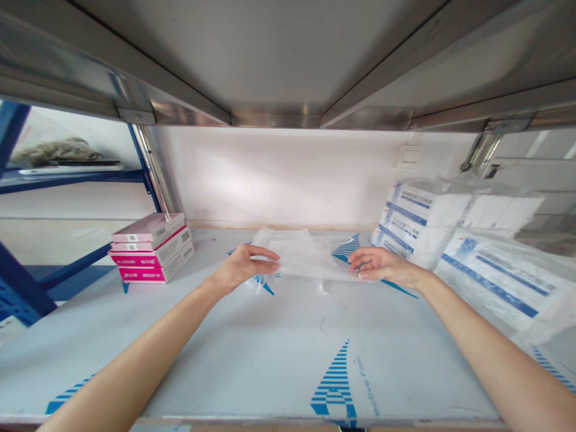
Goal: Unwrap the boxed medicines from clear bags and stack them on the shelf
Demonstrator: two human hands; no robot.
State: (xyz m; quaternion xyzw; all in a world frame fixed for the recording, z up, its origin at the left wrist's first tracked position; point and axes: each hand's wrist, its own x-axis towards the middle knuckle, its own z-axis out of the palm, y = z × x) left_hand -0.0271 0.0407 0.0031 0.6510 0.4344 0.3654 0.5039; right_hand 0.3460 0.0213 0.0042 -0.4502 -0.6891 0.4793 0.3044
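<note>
A thin translucent plastic bag [299, 255] lies flattened on the shelf, held up slightly at both sides. My left hand [245, 267] pinches its left part between thumb and fingers. My right hand [380, 267] grips its right end, with the fingertips over the edge. Part of the bag bunches below my left hand. The shelf top [252, 354] under my hands is covered in a pale protective film with blue printing.
A stack of pink boxes [153, 249] stands at the shelf's left. Plastic-wrapped white boxes with blue stripes [418, 222] are piled at the right. A steel shelf [270, 54] sits overhead, a white wall behind, and a blue rack frame [18, 282] at far left.
</note>
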